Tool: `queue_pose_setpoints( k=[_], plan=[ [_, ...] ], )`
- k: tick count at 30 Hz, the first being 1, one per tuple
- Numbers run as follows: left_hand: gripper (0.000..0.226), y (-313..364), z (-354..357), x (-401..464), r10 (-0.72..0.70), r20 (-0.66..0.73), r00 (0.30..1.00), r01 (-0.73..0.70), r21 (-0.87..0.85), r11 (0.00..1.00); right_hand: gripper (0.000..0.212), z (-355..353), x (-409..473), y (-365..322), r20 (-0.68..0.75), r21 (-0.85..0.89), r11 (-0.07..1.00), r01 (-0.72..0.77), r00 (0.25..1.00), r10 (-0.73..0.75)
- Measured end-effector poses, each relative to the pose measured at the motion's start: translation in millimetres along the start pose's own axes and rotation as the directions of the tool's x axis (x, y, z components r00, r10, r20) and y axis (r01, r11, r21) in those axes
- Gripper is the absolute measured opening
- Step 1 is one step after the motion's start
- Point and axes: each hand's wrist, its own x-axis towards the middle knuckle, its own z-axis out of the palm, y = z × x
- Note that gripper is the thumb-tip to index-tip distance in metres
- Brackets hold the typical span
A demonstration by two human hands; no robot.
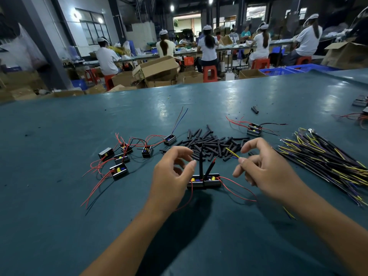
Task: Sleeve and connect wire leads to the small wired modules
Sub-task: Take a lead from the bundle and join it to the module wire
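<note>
Fingers of the right hand [264, 172] pinch one yellow lead [232, 152]; the left hand [173, 174] hovers with fingers loosely curled apart, holding nothing. Between the hands two modules [204, 181] sit touching on the table [59, 226], each with one upright black sleeve [200, 166]. Six more modules [119, 172] lie left, one [254, 130] behind right, loose sleeves [209, 142] heaped between, leads [322, 156] bundled right.

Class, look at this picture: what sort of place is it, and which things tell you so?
Probably a factory assembly hall: a pile of black sleeving tubes and small wired modules on a green worktable, with capped workers seated at a long bench behind.
</note>
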Motion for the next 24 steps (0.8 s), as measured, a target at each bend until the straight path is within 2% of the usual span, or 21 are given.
queue_pose_setpoints(
  k=[4, 7, 11, 17, 21, 24],
  plan=[
    [0.014, 1, 4, -7, 0.195, 0.064, 0.979, -0.203, 0.159, 0.966, 0.009, 0, -1, -3, 0.017, 0.041, 0.999, 0.032, 0.999, -0.033],
    [0.012, 2, 8, -8, 0.236, 0.072, 0.969, -0.245, 0.183, 0.952, 0.006, -1, -1, -2, 0.034, 0.046, 0.998, 0.043, 0.998, -0.045],
    [0.011, 2, 9, -9, 0.216, 0.061, 0.975, -0.223, 0.158, 0.962, 0.01, 0, -1, -2, 0.049, 0.05, 0.997, 0.052, 0.997, -0.054],
    [0.017, 11, 13, -13, 0.055, 0.066, 0.996, -0.048, -0.091, 0.995, 0.017, 0, -7, -9, 0.09, 0.028, 0.982, 0.186, 0.978, -0.188],
    [0.019, 18, 9, -14, 0.09, 0.03, 0.995, -0.086, -0.118, 0.989, 0.013, 1, -11, -12, 0.13, -0.121, 0.948, 0.294, 0.952, -0.279],
    [0.023, 22, 9, -16, 0.136, 0.04, 0.99, -0.131, -0.1, 0.986, 0.01, 3, -12, -14, 0.112, -0.166, 0.934, 0.317, 0.947, -0.302]
  ],
)
